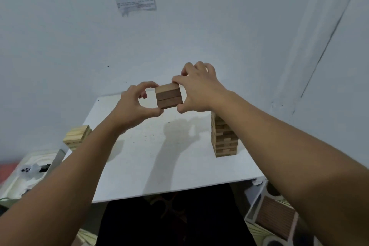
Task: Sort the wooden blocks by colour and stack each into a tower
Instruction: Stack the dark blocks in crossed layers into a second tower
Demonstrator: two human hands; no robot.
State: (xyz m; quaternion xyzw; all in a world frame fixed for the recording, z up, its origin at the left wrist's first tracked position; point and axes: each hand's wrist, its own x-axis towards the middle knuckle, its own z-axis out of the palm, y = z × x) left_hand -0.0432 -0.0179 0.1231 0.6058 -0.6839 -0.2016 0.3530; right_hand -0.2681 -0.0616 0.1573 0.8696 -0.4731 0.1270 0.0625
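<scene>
Both hands up: your right hand [199,88] clamps brown block bundle [169,95] above table [139,156], left hand [135,104] pinches its lower corner, squaring it for brown tower [224,138]. Pale stack [76,137] waits left.

Brown blocks [169,96] pinched between both hands above white table [159,166]
</scene>
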